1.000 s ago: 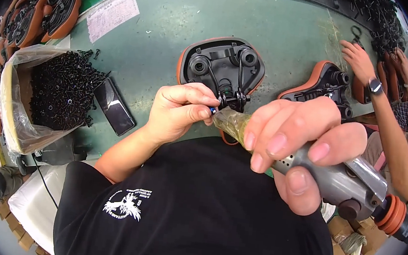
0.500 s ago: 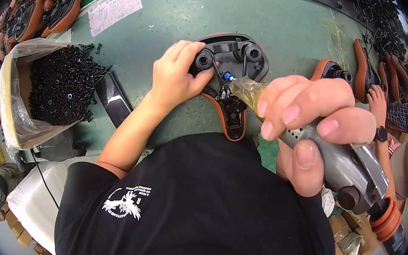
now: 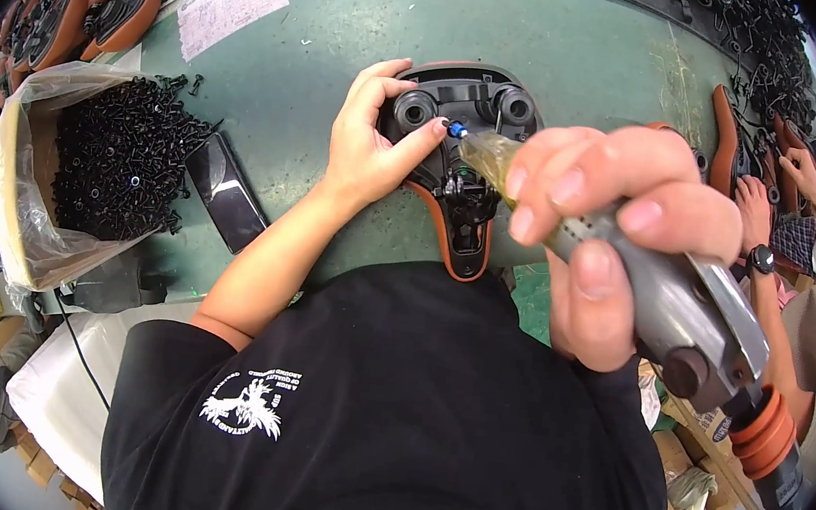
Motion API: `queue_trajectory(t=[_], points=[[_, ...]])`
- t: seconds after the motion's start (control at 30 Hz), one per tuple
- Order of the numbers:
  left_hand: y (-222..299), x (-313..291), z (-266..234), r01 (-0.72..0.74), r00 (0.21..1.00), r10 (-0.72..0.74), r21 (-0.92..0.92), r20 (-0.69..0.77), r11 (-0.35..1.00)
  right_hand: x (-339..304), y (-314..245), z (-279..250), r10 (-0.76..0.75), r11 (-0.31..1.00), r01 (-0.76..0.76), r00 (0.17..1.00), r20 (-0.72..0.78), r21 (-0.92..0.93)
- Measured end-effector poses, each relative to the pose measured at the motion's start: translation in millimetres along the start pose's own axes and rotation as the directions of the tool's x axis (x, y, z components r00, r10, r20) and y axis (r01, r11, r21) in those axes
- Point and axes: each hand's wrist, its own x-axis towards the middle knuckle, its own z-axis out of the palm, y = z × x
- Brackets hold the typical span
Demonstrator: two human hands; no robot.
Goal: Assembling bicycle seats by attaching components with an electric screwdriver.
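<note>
A bicycle saddle [image 3: 474, 99] lies underside up on the bench, black inside with a brown edge, its narrow nose toward me. My left hand [image 3: 370, 150] is closed on its left rim, the thumb tip right beside the driver's blue tip. In my right hand [image 3: 625, 204] is a grey power screwdriver [image 3: 664, 304] with yellowish tape round its front. The blue bit end [image 3: 456, 130] sits over the saddle's middle, between the two round black bumpers. Whether a screw is on the bit I cannot tell.
At left stands a plastic-lined box [image 3: 22, 201] of black screws [image 3: 116, 166], with a black phone-like slab [image 3: 225, 192] beside it. A paper sheet [image 3: 233, 8] lies at the far left. More saddles [image 3: 125, 16] fill the left edge; at right another person's hands [image 3: 753, 209] work among saddles.
The driver tip has moved slightly away from me across the saddle. My left thumb has come over the rim to the tip, and the saddle has tilted a little.
</note>
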Motion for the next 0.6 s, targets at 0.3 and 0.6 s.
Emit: queue_trajectory(t=[0.3, 0.6], points=[[-15.3, 3.1, 8.4, -0.132, 0.984, 0.108, -0.173, -0.145, 0.976, 14.8, 29.4, 25.7, 0.156, 0.987, -0.156, 0.988, 0.001, -0.029], [-17.3, -3.8, 10.4, -0.120, 0.979, 0.100, -0.108, -0.176, 0.987, 21.0, 57.1, 46.0, 0.166, 0.964, -0.106, 0.958, 0.235, -0.245]])
